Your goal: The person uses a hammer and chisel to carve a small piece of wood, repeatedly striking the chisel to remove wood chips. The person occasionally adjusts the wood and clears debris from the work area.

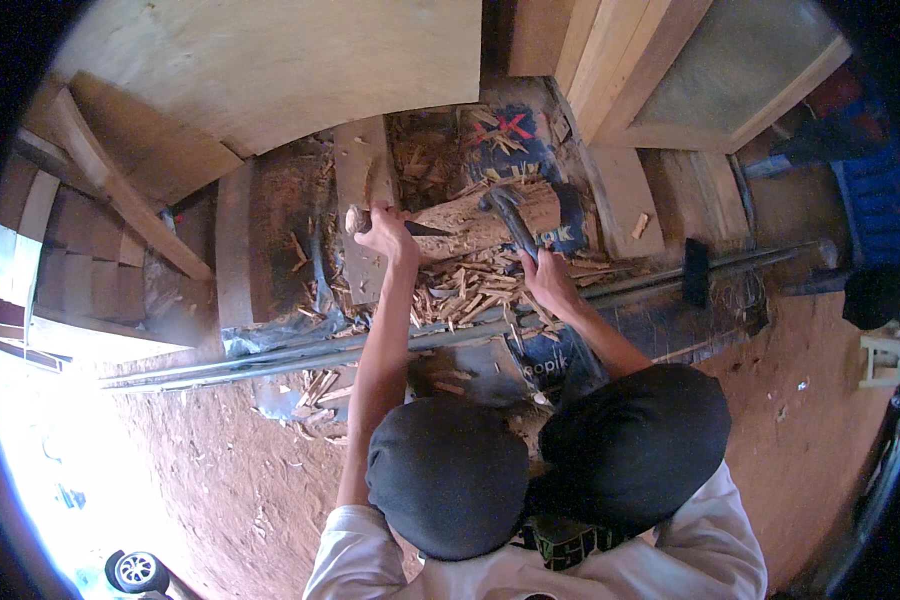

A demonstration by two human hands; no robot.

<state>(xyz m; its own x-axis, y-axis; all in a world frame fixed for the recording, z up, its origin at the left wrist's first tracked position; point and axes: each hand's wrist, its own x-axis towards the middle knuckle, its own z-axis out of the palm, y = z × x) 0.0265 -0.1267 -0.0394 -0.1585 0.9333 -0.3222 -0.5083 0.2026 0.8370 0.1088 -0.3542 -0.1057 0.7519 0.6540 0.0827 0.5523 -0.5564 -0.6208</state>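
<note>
My left hand point(388, 238) is closed around a tool with a rounded wooden handle end and a dark pointed blade, which looks like a chisel point(428, 230). Its blade points right, over a pale, roughly cut block of wood point(540, 208). In my right hand point(552, 282) is a dark hammer point(511, 218), gripped low on its handle. The hammer's head is over the block, right of the blade; whether it touches the wood I cannot tell. Wood chips point(465, 290) lie heaped on the near side of the block.
A plank point(355, 150) runs left of the block. Long metal pipes point(420, 342) cross between me and the chips. A large wooden panel point(300, 60) stands at the far left, a framed panel point(740, 70) at the far right. My dark-clad knees point(450, 480) are close below.
</note>
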